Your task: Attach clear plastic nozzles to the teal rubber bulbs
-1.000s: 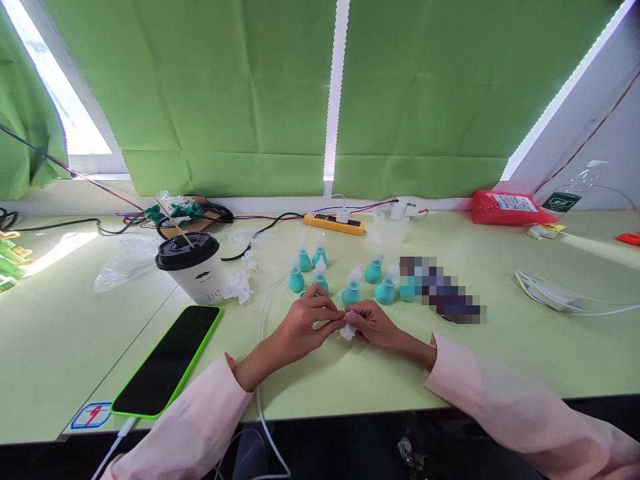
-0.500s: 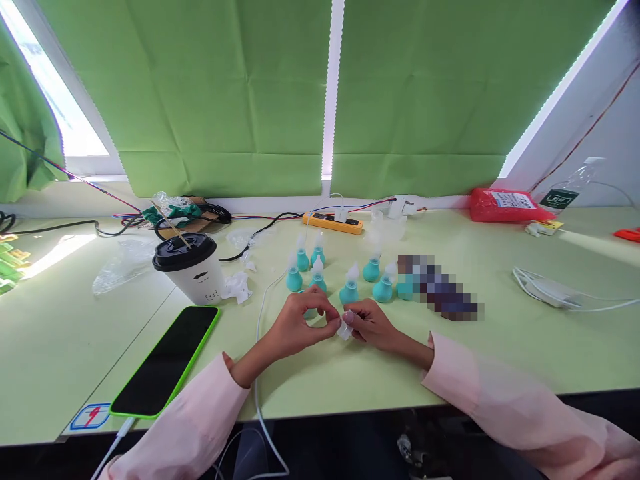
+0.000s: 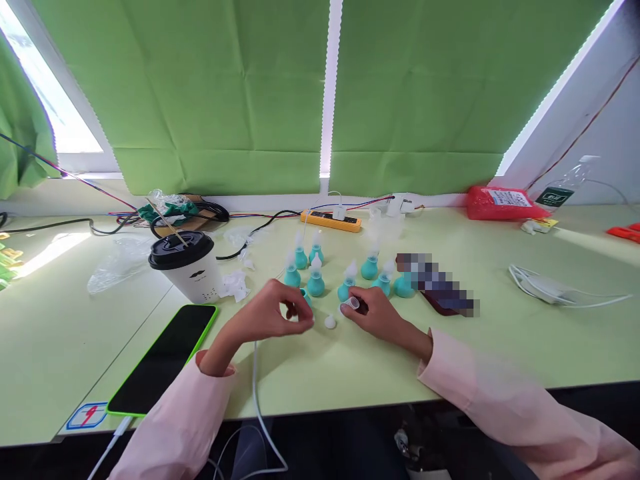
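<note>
Right hand (image 3: 376, 312) grips a partly hidden translucent tube (image 3: 352, 304); how closed the left hand (image 3: 274, 312) is, I cannot tell.

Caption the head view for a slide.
Right hand holding a small translucent piece beside teal bulbs, left hand curled nearby.

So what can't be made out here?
All in the head view:
Far end of the clear tube: hidden by the right hand.
Lower part of one teal bulb: behind the left hand.
Dark object: mostly masked by pixelation.
Print on the red packet: too small.
Red object: cut off by the right edge.
</note>
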A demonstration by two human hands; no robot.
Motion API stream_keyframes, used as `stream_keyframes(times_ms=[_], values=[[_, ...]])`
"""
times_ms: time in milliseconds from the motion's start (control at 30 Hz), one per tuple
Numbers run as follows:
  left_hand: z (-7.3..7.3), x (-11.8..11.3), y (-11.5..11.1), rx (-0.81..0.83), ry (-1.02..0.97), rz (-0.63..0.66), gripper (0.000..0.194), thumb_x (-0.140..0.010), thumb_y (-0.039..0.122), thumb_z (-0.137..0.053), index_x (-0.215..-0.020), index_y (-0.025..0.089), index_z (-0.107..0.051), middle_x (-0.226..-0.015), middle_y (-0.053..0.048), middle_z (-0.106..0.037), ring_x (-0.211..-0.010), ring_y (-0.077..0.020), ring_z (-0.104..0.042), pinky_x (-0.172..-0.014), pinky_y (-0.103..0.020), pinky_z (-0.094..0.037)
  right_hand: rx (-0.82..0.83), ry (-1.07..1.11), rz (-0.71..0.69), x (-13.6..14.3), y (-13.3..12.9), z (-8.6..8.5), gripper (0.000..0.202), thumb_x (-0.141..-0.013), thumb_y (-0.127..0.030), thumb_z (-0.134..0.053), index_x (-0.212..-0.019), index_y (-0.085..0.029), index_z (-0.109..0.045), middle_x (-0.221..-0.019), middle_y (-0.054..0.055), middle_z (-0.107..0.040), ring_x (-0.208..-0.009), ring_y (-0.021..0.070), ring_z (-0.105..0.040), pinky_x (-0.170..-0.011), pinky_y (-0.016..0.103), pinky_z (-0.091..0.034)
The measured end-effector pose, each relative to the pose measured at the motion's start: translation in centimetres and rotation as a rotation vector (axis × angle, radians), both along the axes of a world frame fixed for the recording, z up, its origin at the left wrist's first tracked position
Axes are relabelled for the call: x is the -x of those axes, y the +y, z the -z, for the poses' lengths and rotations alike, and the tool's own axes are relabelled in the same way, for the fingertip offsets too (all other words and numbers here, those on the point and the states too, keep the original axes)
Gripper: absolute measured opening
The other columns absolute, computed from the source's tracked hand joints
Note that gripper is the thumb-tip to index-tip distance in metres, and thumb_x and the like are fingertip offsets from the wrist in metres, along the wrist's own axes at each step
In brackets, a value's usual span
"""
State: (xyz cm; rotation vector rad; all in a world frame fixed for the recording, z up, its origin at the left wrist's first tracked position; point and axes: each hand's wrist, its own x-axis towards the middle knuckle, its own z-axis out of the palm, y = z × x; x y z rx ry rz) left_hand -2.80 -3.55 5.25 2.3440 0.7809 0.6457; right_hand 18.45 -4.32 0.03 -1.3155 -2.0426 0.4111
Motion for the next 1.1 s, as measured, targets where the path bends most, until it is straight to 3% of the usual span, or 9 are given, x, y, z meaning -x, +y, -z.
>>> stream_keyframes(times_ms=[100,200,333,500,667,900,1100], values=[[0.9,-0.8,-0.2,0.057,0.24,0.094,0.011,-0.064,0.016,-0.053,-0.069,0.015,-0.063,-0.051,0.002,-0.054,-0.045,-0.0058,-0.046,-0.047,-0.017,-0.037,-0.028,-0.151,0.043,0.0,0.0,0.0,0.022,-0.067,-0.028,-0.049,-0.053,-0.017,-0.036,-0.043,-0.006,-0.036,-0.042,0.0058,-0.03,-0.046,0.021,-0.023],[2.0,-1.6,-0.1,-0.116,0.362,0.024,0.015,-0.064,0.01,-0.049,-0.066,0.016,-0.063,-0.047,0.003,-0.053,-0.043,-0.0057,-0.043,-0.046,-0.018,-0.032,-0.015,-0.214,0.035,0.0,0.1,0.1,0.015,-0.067,-0.029,-0.05,-0.06,-0.016,-0.044,-0.044,-0.005,-0.042,-0.043,0.0071,-0.036,-0.046,0.021,-0.024],[3.5,-2.0,0.5,-0.328,0.435,-0.065,0.021,-0.066,0.006,-0.043,-0.061,0.016,-0.061,-0.049,0.0,-0.055,-0.045,-0.0085,-0.044,-0.044,-0.021,-0.027,-0.004,-0.264,0.025,-0.1,0.1,0.2,0.015,-0.067,-0.029,-0.052,-0.074,-0.016,-0.052,-0.045,-0.004,-0.046,-0.045,0.0087,-0.041,-0.047,0.021,-0.025],[5.1,-2.0,0.9,-0.473,0.503,-0.101,0.024,-0.07,0.007,-0.039,-0.064,0.016,-0.061,-0.054,-0.004,-0.057,-0.049,-0.0137,-0.051,-0.044,-0.024,-0.028,0.008,-0.259,0.041,0.0,0.1,0.4,0.022,-0.069,-0.035,-0.054,-0.078,-0.015,-0.057,-0.046,-0.003,-0.049,-0.045,0.0099,-0.044,-0.046,0.021,-0.026],[5.0,-2.0,1.0,-0.525,0.569,-0.119,0.026,-0.07,0.007,-0.04,-0.074,0.018,-0.062,-0.056,-0.004,-0.059,-0.052,-0.0161,-0.053,-0.044,-0.024,-0.028,0.013,-0.268,-0.019,-0.2,0.4,1.0,0.026,-0.07,-0.029,-0.055,-0.092,-0.015,-0.059,-0.049,-0.001,-0.053,-0.046,0.0107,-0.046,-0.046,0.022,-0.028],[4.0,-2.0,0.7,-0.483,0.461,-0.168,0.023,-0.073,0.013,-0.042,-0.076,0.02,-0.064,-0.054,-0.002,-0.059,-0.047,-0.0131,-0.052,-0.044,-0.022,-0.03,-0.031,-0.297,-0.05,-0.2,0.4,1.6,0.032,-0.075,-0.031,-0.05,-0.103,-0.016,-0.055,-0.05,0.0,-0.057,-0.048,0.0123,-0.049,-0.048,0.022,-0.031],[3.6,-2.0,0.7,-0.565,0.145,-0.287,0.021,-0.076,0.02,-0.042,-0.078,0.016,-0.063,-0.048,-0.001,-0.055,-0.042,-0.009,-0.047,-0.045,-0.02,-0.035,-0.074,-0.368,-0.063,-0.1,0.4,1.4,0.035,-0.078,-0.033,-0.046,-0.11,-0.018,-0.051,-0.065,0.005,-0.063,-0.054,0.0152,-0.053,-0.049,0.023,-0.032]])
